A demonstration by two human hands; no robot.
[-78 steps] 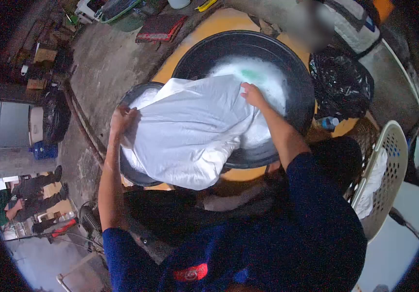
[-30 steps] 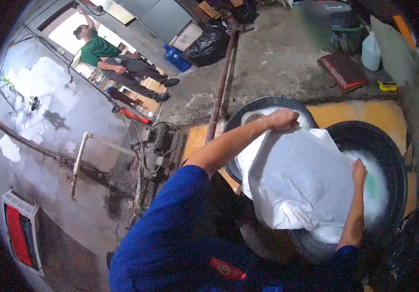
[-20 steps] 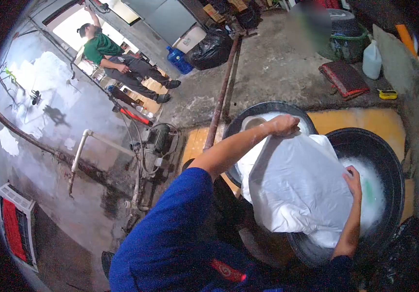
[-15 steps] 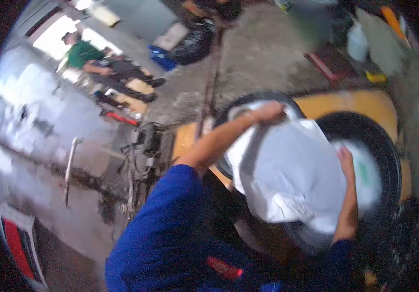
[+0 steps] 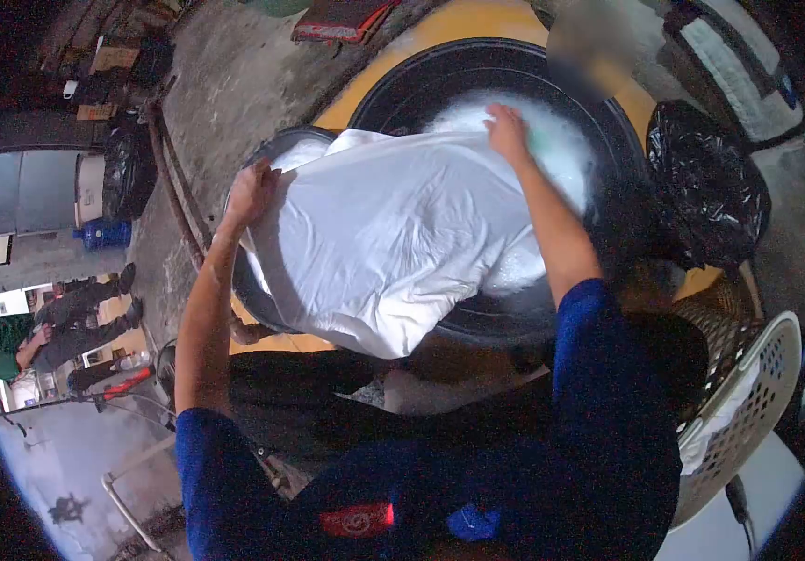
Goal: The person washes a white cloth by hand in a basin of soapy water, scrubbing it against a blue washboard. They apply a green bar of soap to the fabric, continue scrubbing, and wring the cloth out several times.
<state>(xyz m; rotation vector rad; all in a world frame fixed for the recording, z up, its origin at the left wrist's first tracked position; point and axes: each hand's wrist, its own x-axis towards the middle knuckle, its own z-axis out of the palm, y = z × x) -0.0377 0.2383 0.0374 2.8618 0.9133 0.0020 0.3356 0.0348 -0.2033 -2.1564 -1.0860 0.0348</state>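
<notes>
A wet white cloth is stretched out between my two hands, with creased folds hanging along its near edge. My left hand is closed on its upper left corner. Its upper right edge is pinched by the fingers of my right hand. Under and behind the cloth stands a large black tub with white suds in it. A smaller dark tub, partly covered by the cloth, sits at the left and also shows something white inside.
At the right are a black plastic bag and a perforated laundry basket with white cloth inside. A rusty pipe runs along the floor at the left. Far left, a person in a green shirt is in the background.
My view has turned and now faces the tubs more squarely. The cloth is spread wider and flatter between my hands. The basket has come into view at the right.
</notes>
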